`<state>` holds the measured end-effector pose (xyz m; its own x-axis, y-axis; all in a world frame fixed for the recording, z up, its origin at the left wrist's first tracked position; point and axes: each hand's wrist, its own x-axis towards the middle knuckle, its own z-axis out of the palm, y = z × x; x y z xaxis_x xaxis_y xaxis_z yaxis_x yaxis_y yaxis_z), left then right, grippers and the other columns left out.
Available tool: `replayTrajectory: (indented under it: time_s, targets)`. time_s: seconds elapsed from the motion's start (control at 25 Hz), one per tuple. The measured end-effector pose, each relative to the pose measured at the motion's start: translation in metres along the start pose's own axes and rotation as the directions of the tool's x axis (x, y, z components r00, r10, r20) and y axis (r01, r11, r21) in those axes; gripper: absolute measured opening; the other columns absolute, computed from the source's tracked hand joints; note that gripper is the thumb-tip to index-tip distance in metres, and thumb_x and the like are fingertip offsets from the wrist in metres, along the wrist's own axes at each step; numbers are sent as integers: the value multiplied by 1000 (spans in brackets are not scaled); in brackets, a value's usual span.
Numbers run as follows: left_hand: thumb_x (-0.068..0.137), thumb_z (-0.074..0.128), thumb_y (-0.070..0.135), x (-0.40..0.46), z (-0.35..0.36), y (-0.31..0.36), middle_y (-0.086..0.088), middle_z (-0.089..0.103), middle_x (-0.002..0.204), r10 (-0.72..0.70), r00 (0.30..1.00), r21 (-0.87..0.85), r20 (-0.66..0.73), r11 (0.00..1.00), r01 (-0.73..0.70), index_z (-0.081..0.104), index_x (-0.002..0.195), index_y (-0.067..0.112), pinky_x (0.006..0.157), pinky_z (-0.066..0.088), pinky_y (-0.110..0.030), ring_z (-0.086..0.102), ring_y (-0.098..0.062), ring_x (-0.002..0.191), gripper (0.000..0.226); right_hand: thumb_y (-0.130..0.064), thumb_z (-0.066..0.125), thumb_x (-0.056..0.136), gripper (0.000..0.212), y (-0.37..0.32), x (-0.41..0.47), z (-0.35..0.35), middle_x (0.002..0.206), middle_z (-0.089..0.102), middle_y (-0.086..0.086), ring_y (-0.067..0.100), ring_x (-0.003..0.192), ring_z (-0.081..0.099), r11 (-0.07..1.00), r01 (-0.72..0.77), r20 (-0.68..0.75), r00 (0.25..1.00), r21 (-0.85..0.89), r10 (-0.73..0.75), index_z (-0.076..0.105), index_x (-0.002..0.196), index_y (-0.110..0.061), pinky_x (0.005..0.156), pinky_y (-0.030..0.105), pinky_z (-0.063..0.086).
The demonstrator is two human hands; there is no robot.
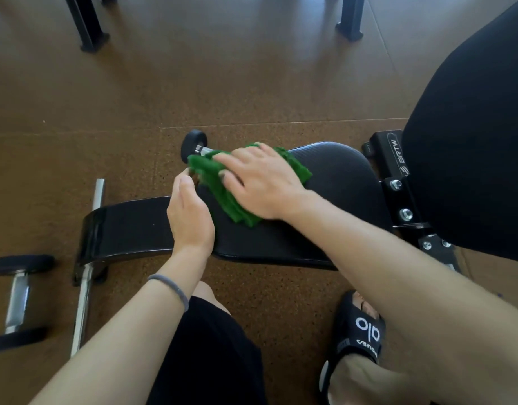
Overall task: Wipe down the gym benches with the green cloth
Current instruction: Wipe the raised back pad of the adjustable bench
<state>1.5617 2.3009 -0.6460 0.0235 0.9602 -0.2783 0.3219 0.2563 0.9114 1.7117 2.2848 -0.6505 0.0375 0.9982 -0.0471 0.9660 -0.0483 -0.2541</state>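
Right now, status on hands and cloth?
Right hand flat on green cloth, on bench seat pad. Left hand pinching cloth edge. Dumbbell behind pad.

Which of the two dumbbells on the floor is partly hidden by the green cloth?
The far dumbbell beyond the bench seat; the green cloth covers its handle. The other dumbbell lies uncovered at the left.

a gym, padded bench (281, 244), dumbbell (18, 299), speckled rubber floor (105, 112)
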Motion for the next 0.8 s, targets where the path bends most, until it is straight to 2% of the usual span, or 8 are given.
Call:
replayTrajectory:
  time_s: [0.12,0.32,0.4,0.52,0.6,0.64,0.72,0.8]
  targets:
    - [111,21,38,2,3,-1,15,61,120,-12,1000,32,15,999,12,56,141,30,83,40,-17,56,2,106,47,-46,27,104,45,52,0,-4,117,68,6,32,116,59,973,-227,-84,971,-41,223,64,115,-23,105,44,37]
    - [110,22,40,3,2,-4,18,64,121,11,999,-4,33,1000,-11,59,138,32,93,45,-25,58,0,112,47,-43,20,107,50,65,-21,-2,148,50,3,25,145,34,857,-515,-78,855,-20,512,54,139,-24,127,52,10]
    - [109,25,42,3,0,1,20,70,116,-32,995,-92,98,995,41,64,127,35,98,48,-29,62,-4,114,43,-41,21,107,50,16,-5,5,154,44,2,24,149,29,875,-482,-66,875,-38,479,51,143,-23,127,57,5]
    - [112,25,44,13,-24,0,24,76,95,-52,975,-229,214,968,101,64,108,38,91,52,-22,68,4,100,39,-38,24,105,48,-67,10,18,146,54,2,25,142,39,962,-264,-70,963,-73,259,58,134,-22,124,61,9]
    - [111,22,45,27,-57,-15,15,68,132,66,983,-31,168,998,-62,60,136,32,115,41,-32,56,2,128,47,-37,33,103,45,-97,2,24,142,57,4,28,141,41,986,-105,-56,994,-129,99,66,127,-18,123,63,14]
    - [109,18,46,35,-74,-27,7,55,151,149,976,218,157,959,-182,52,149,28,125,27,-39,42,-7,144,55,-36,38,102,43,-102,-7,27,145,55,5,29,145,38,984,-40,-56,998,-172,30,67,128,-17,122,64,15]
    - [107,10,45,46,-95,-51,1,37,166,216,953,639,212,708,-302,41,157,21,129,7,-40,20,-17,157,64,-30,47,101,40,-101,-37,32,159,41,9,32,154,25,967,59,-63,995,-247,-77,61,136,-16,122,65,17]
    - [107,11,41,44,-95,-63,0,35,167,252,933,724,256,590,-358,39,158,17,129,1,-39,15,-17,158,63,-17,46,100,49,-92,-77,38,169,22,12,34,158,14,928,155,-42,983,-339,-180,48,149,-19,122,65,17]
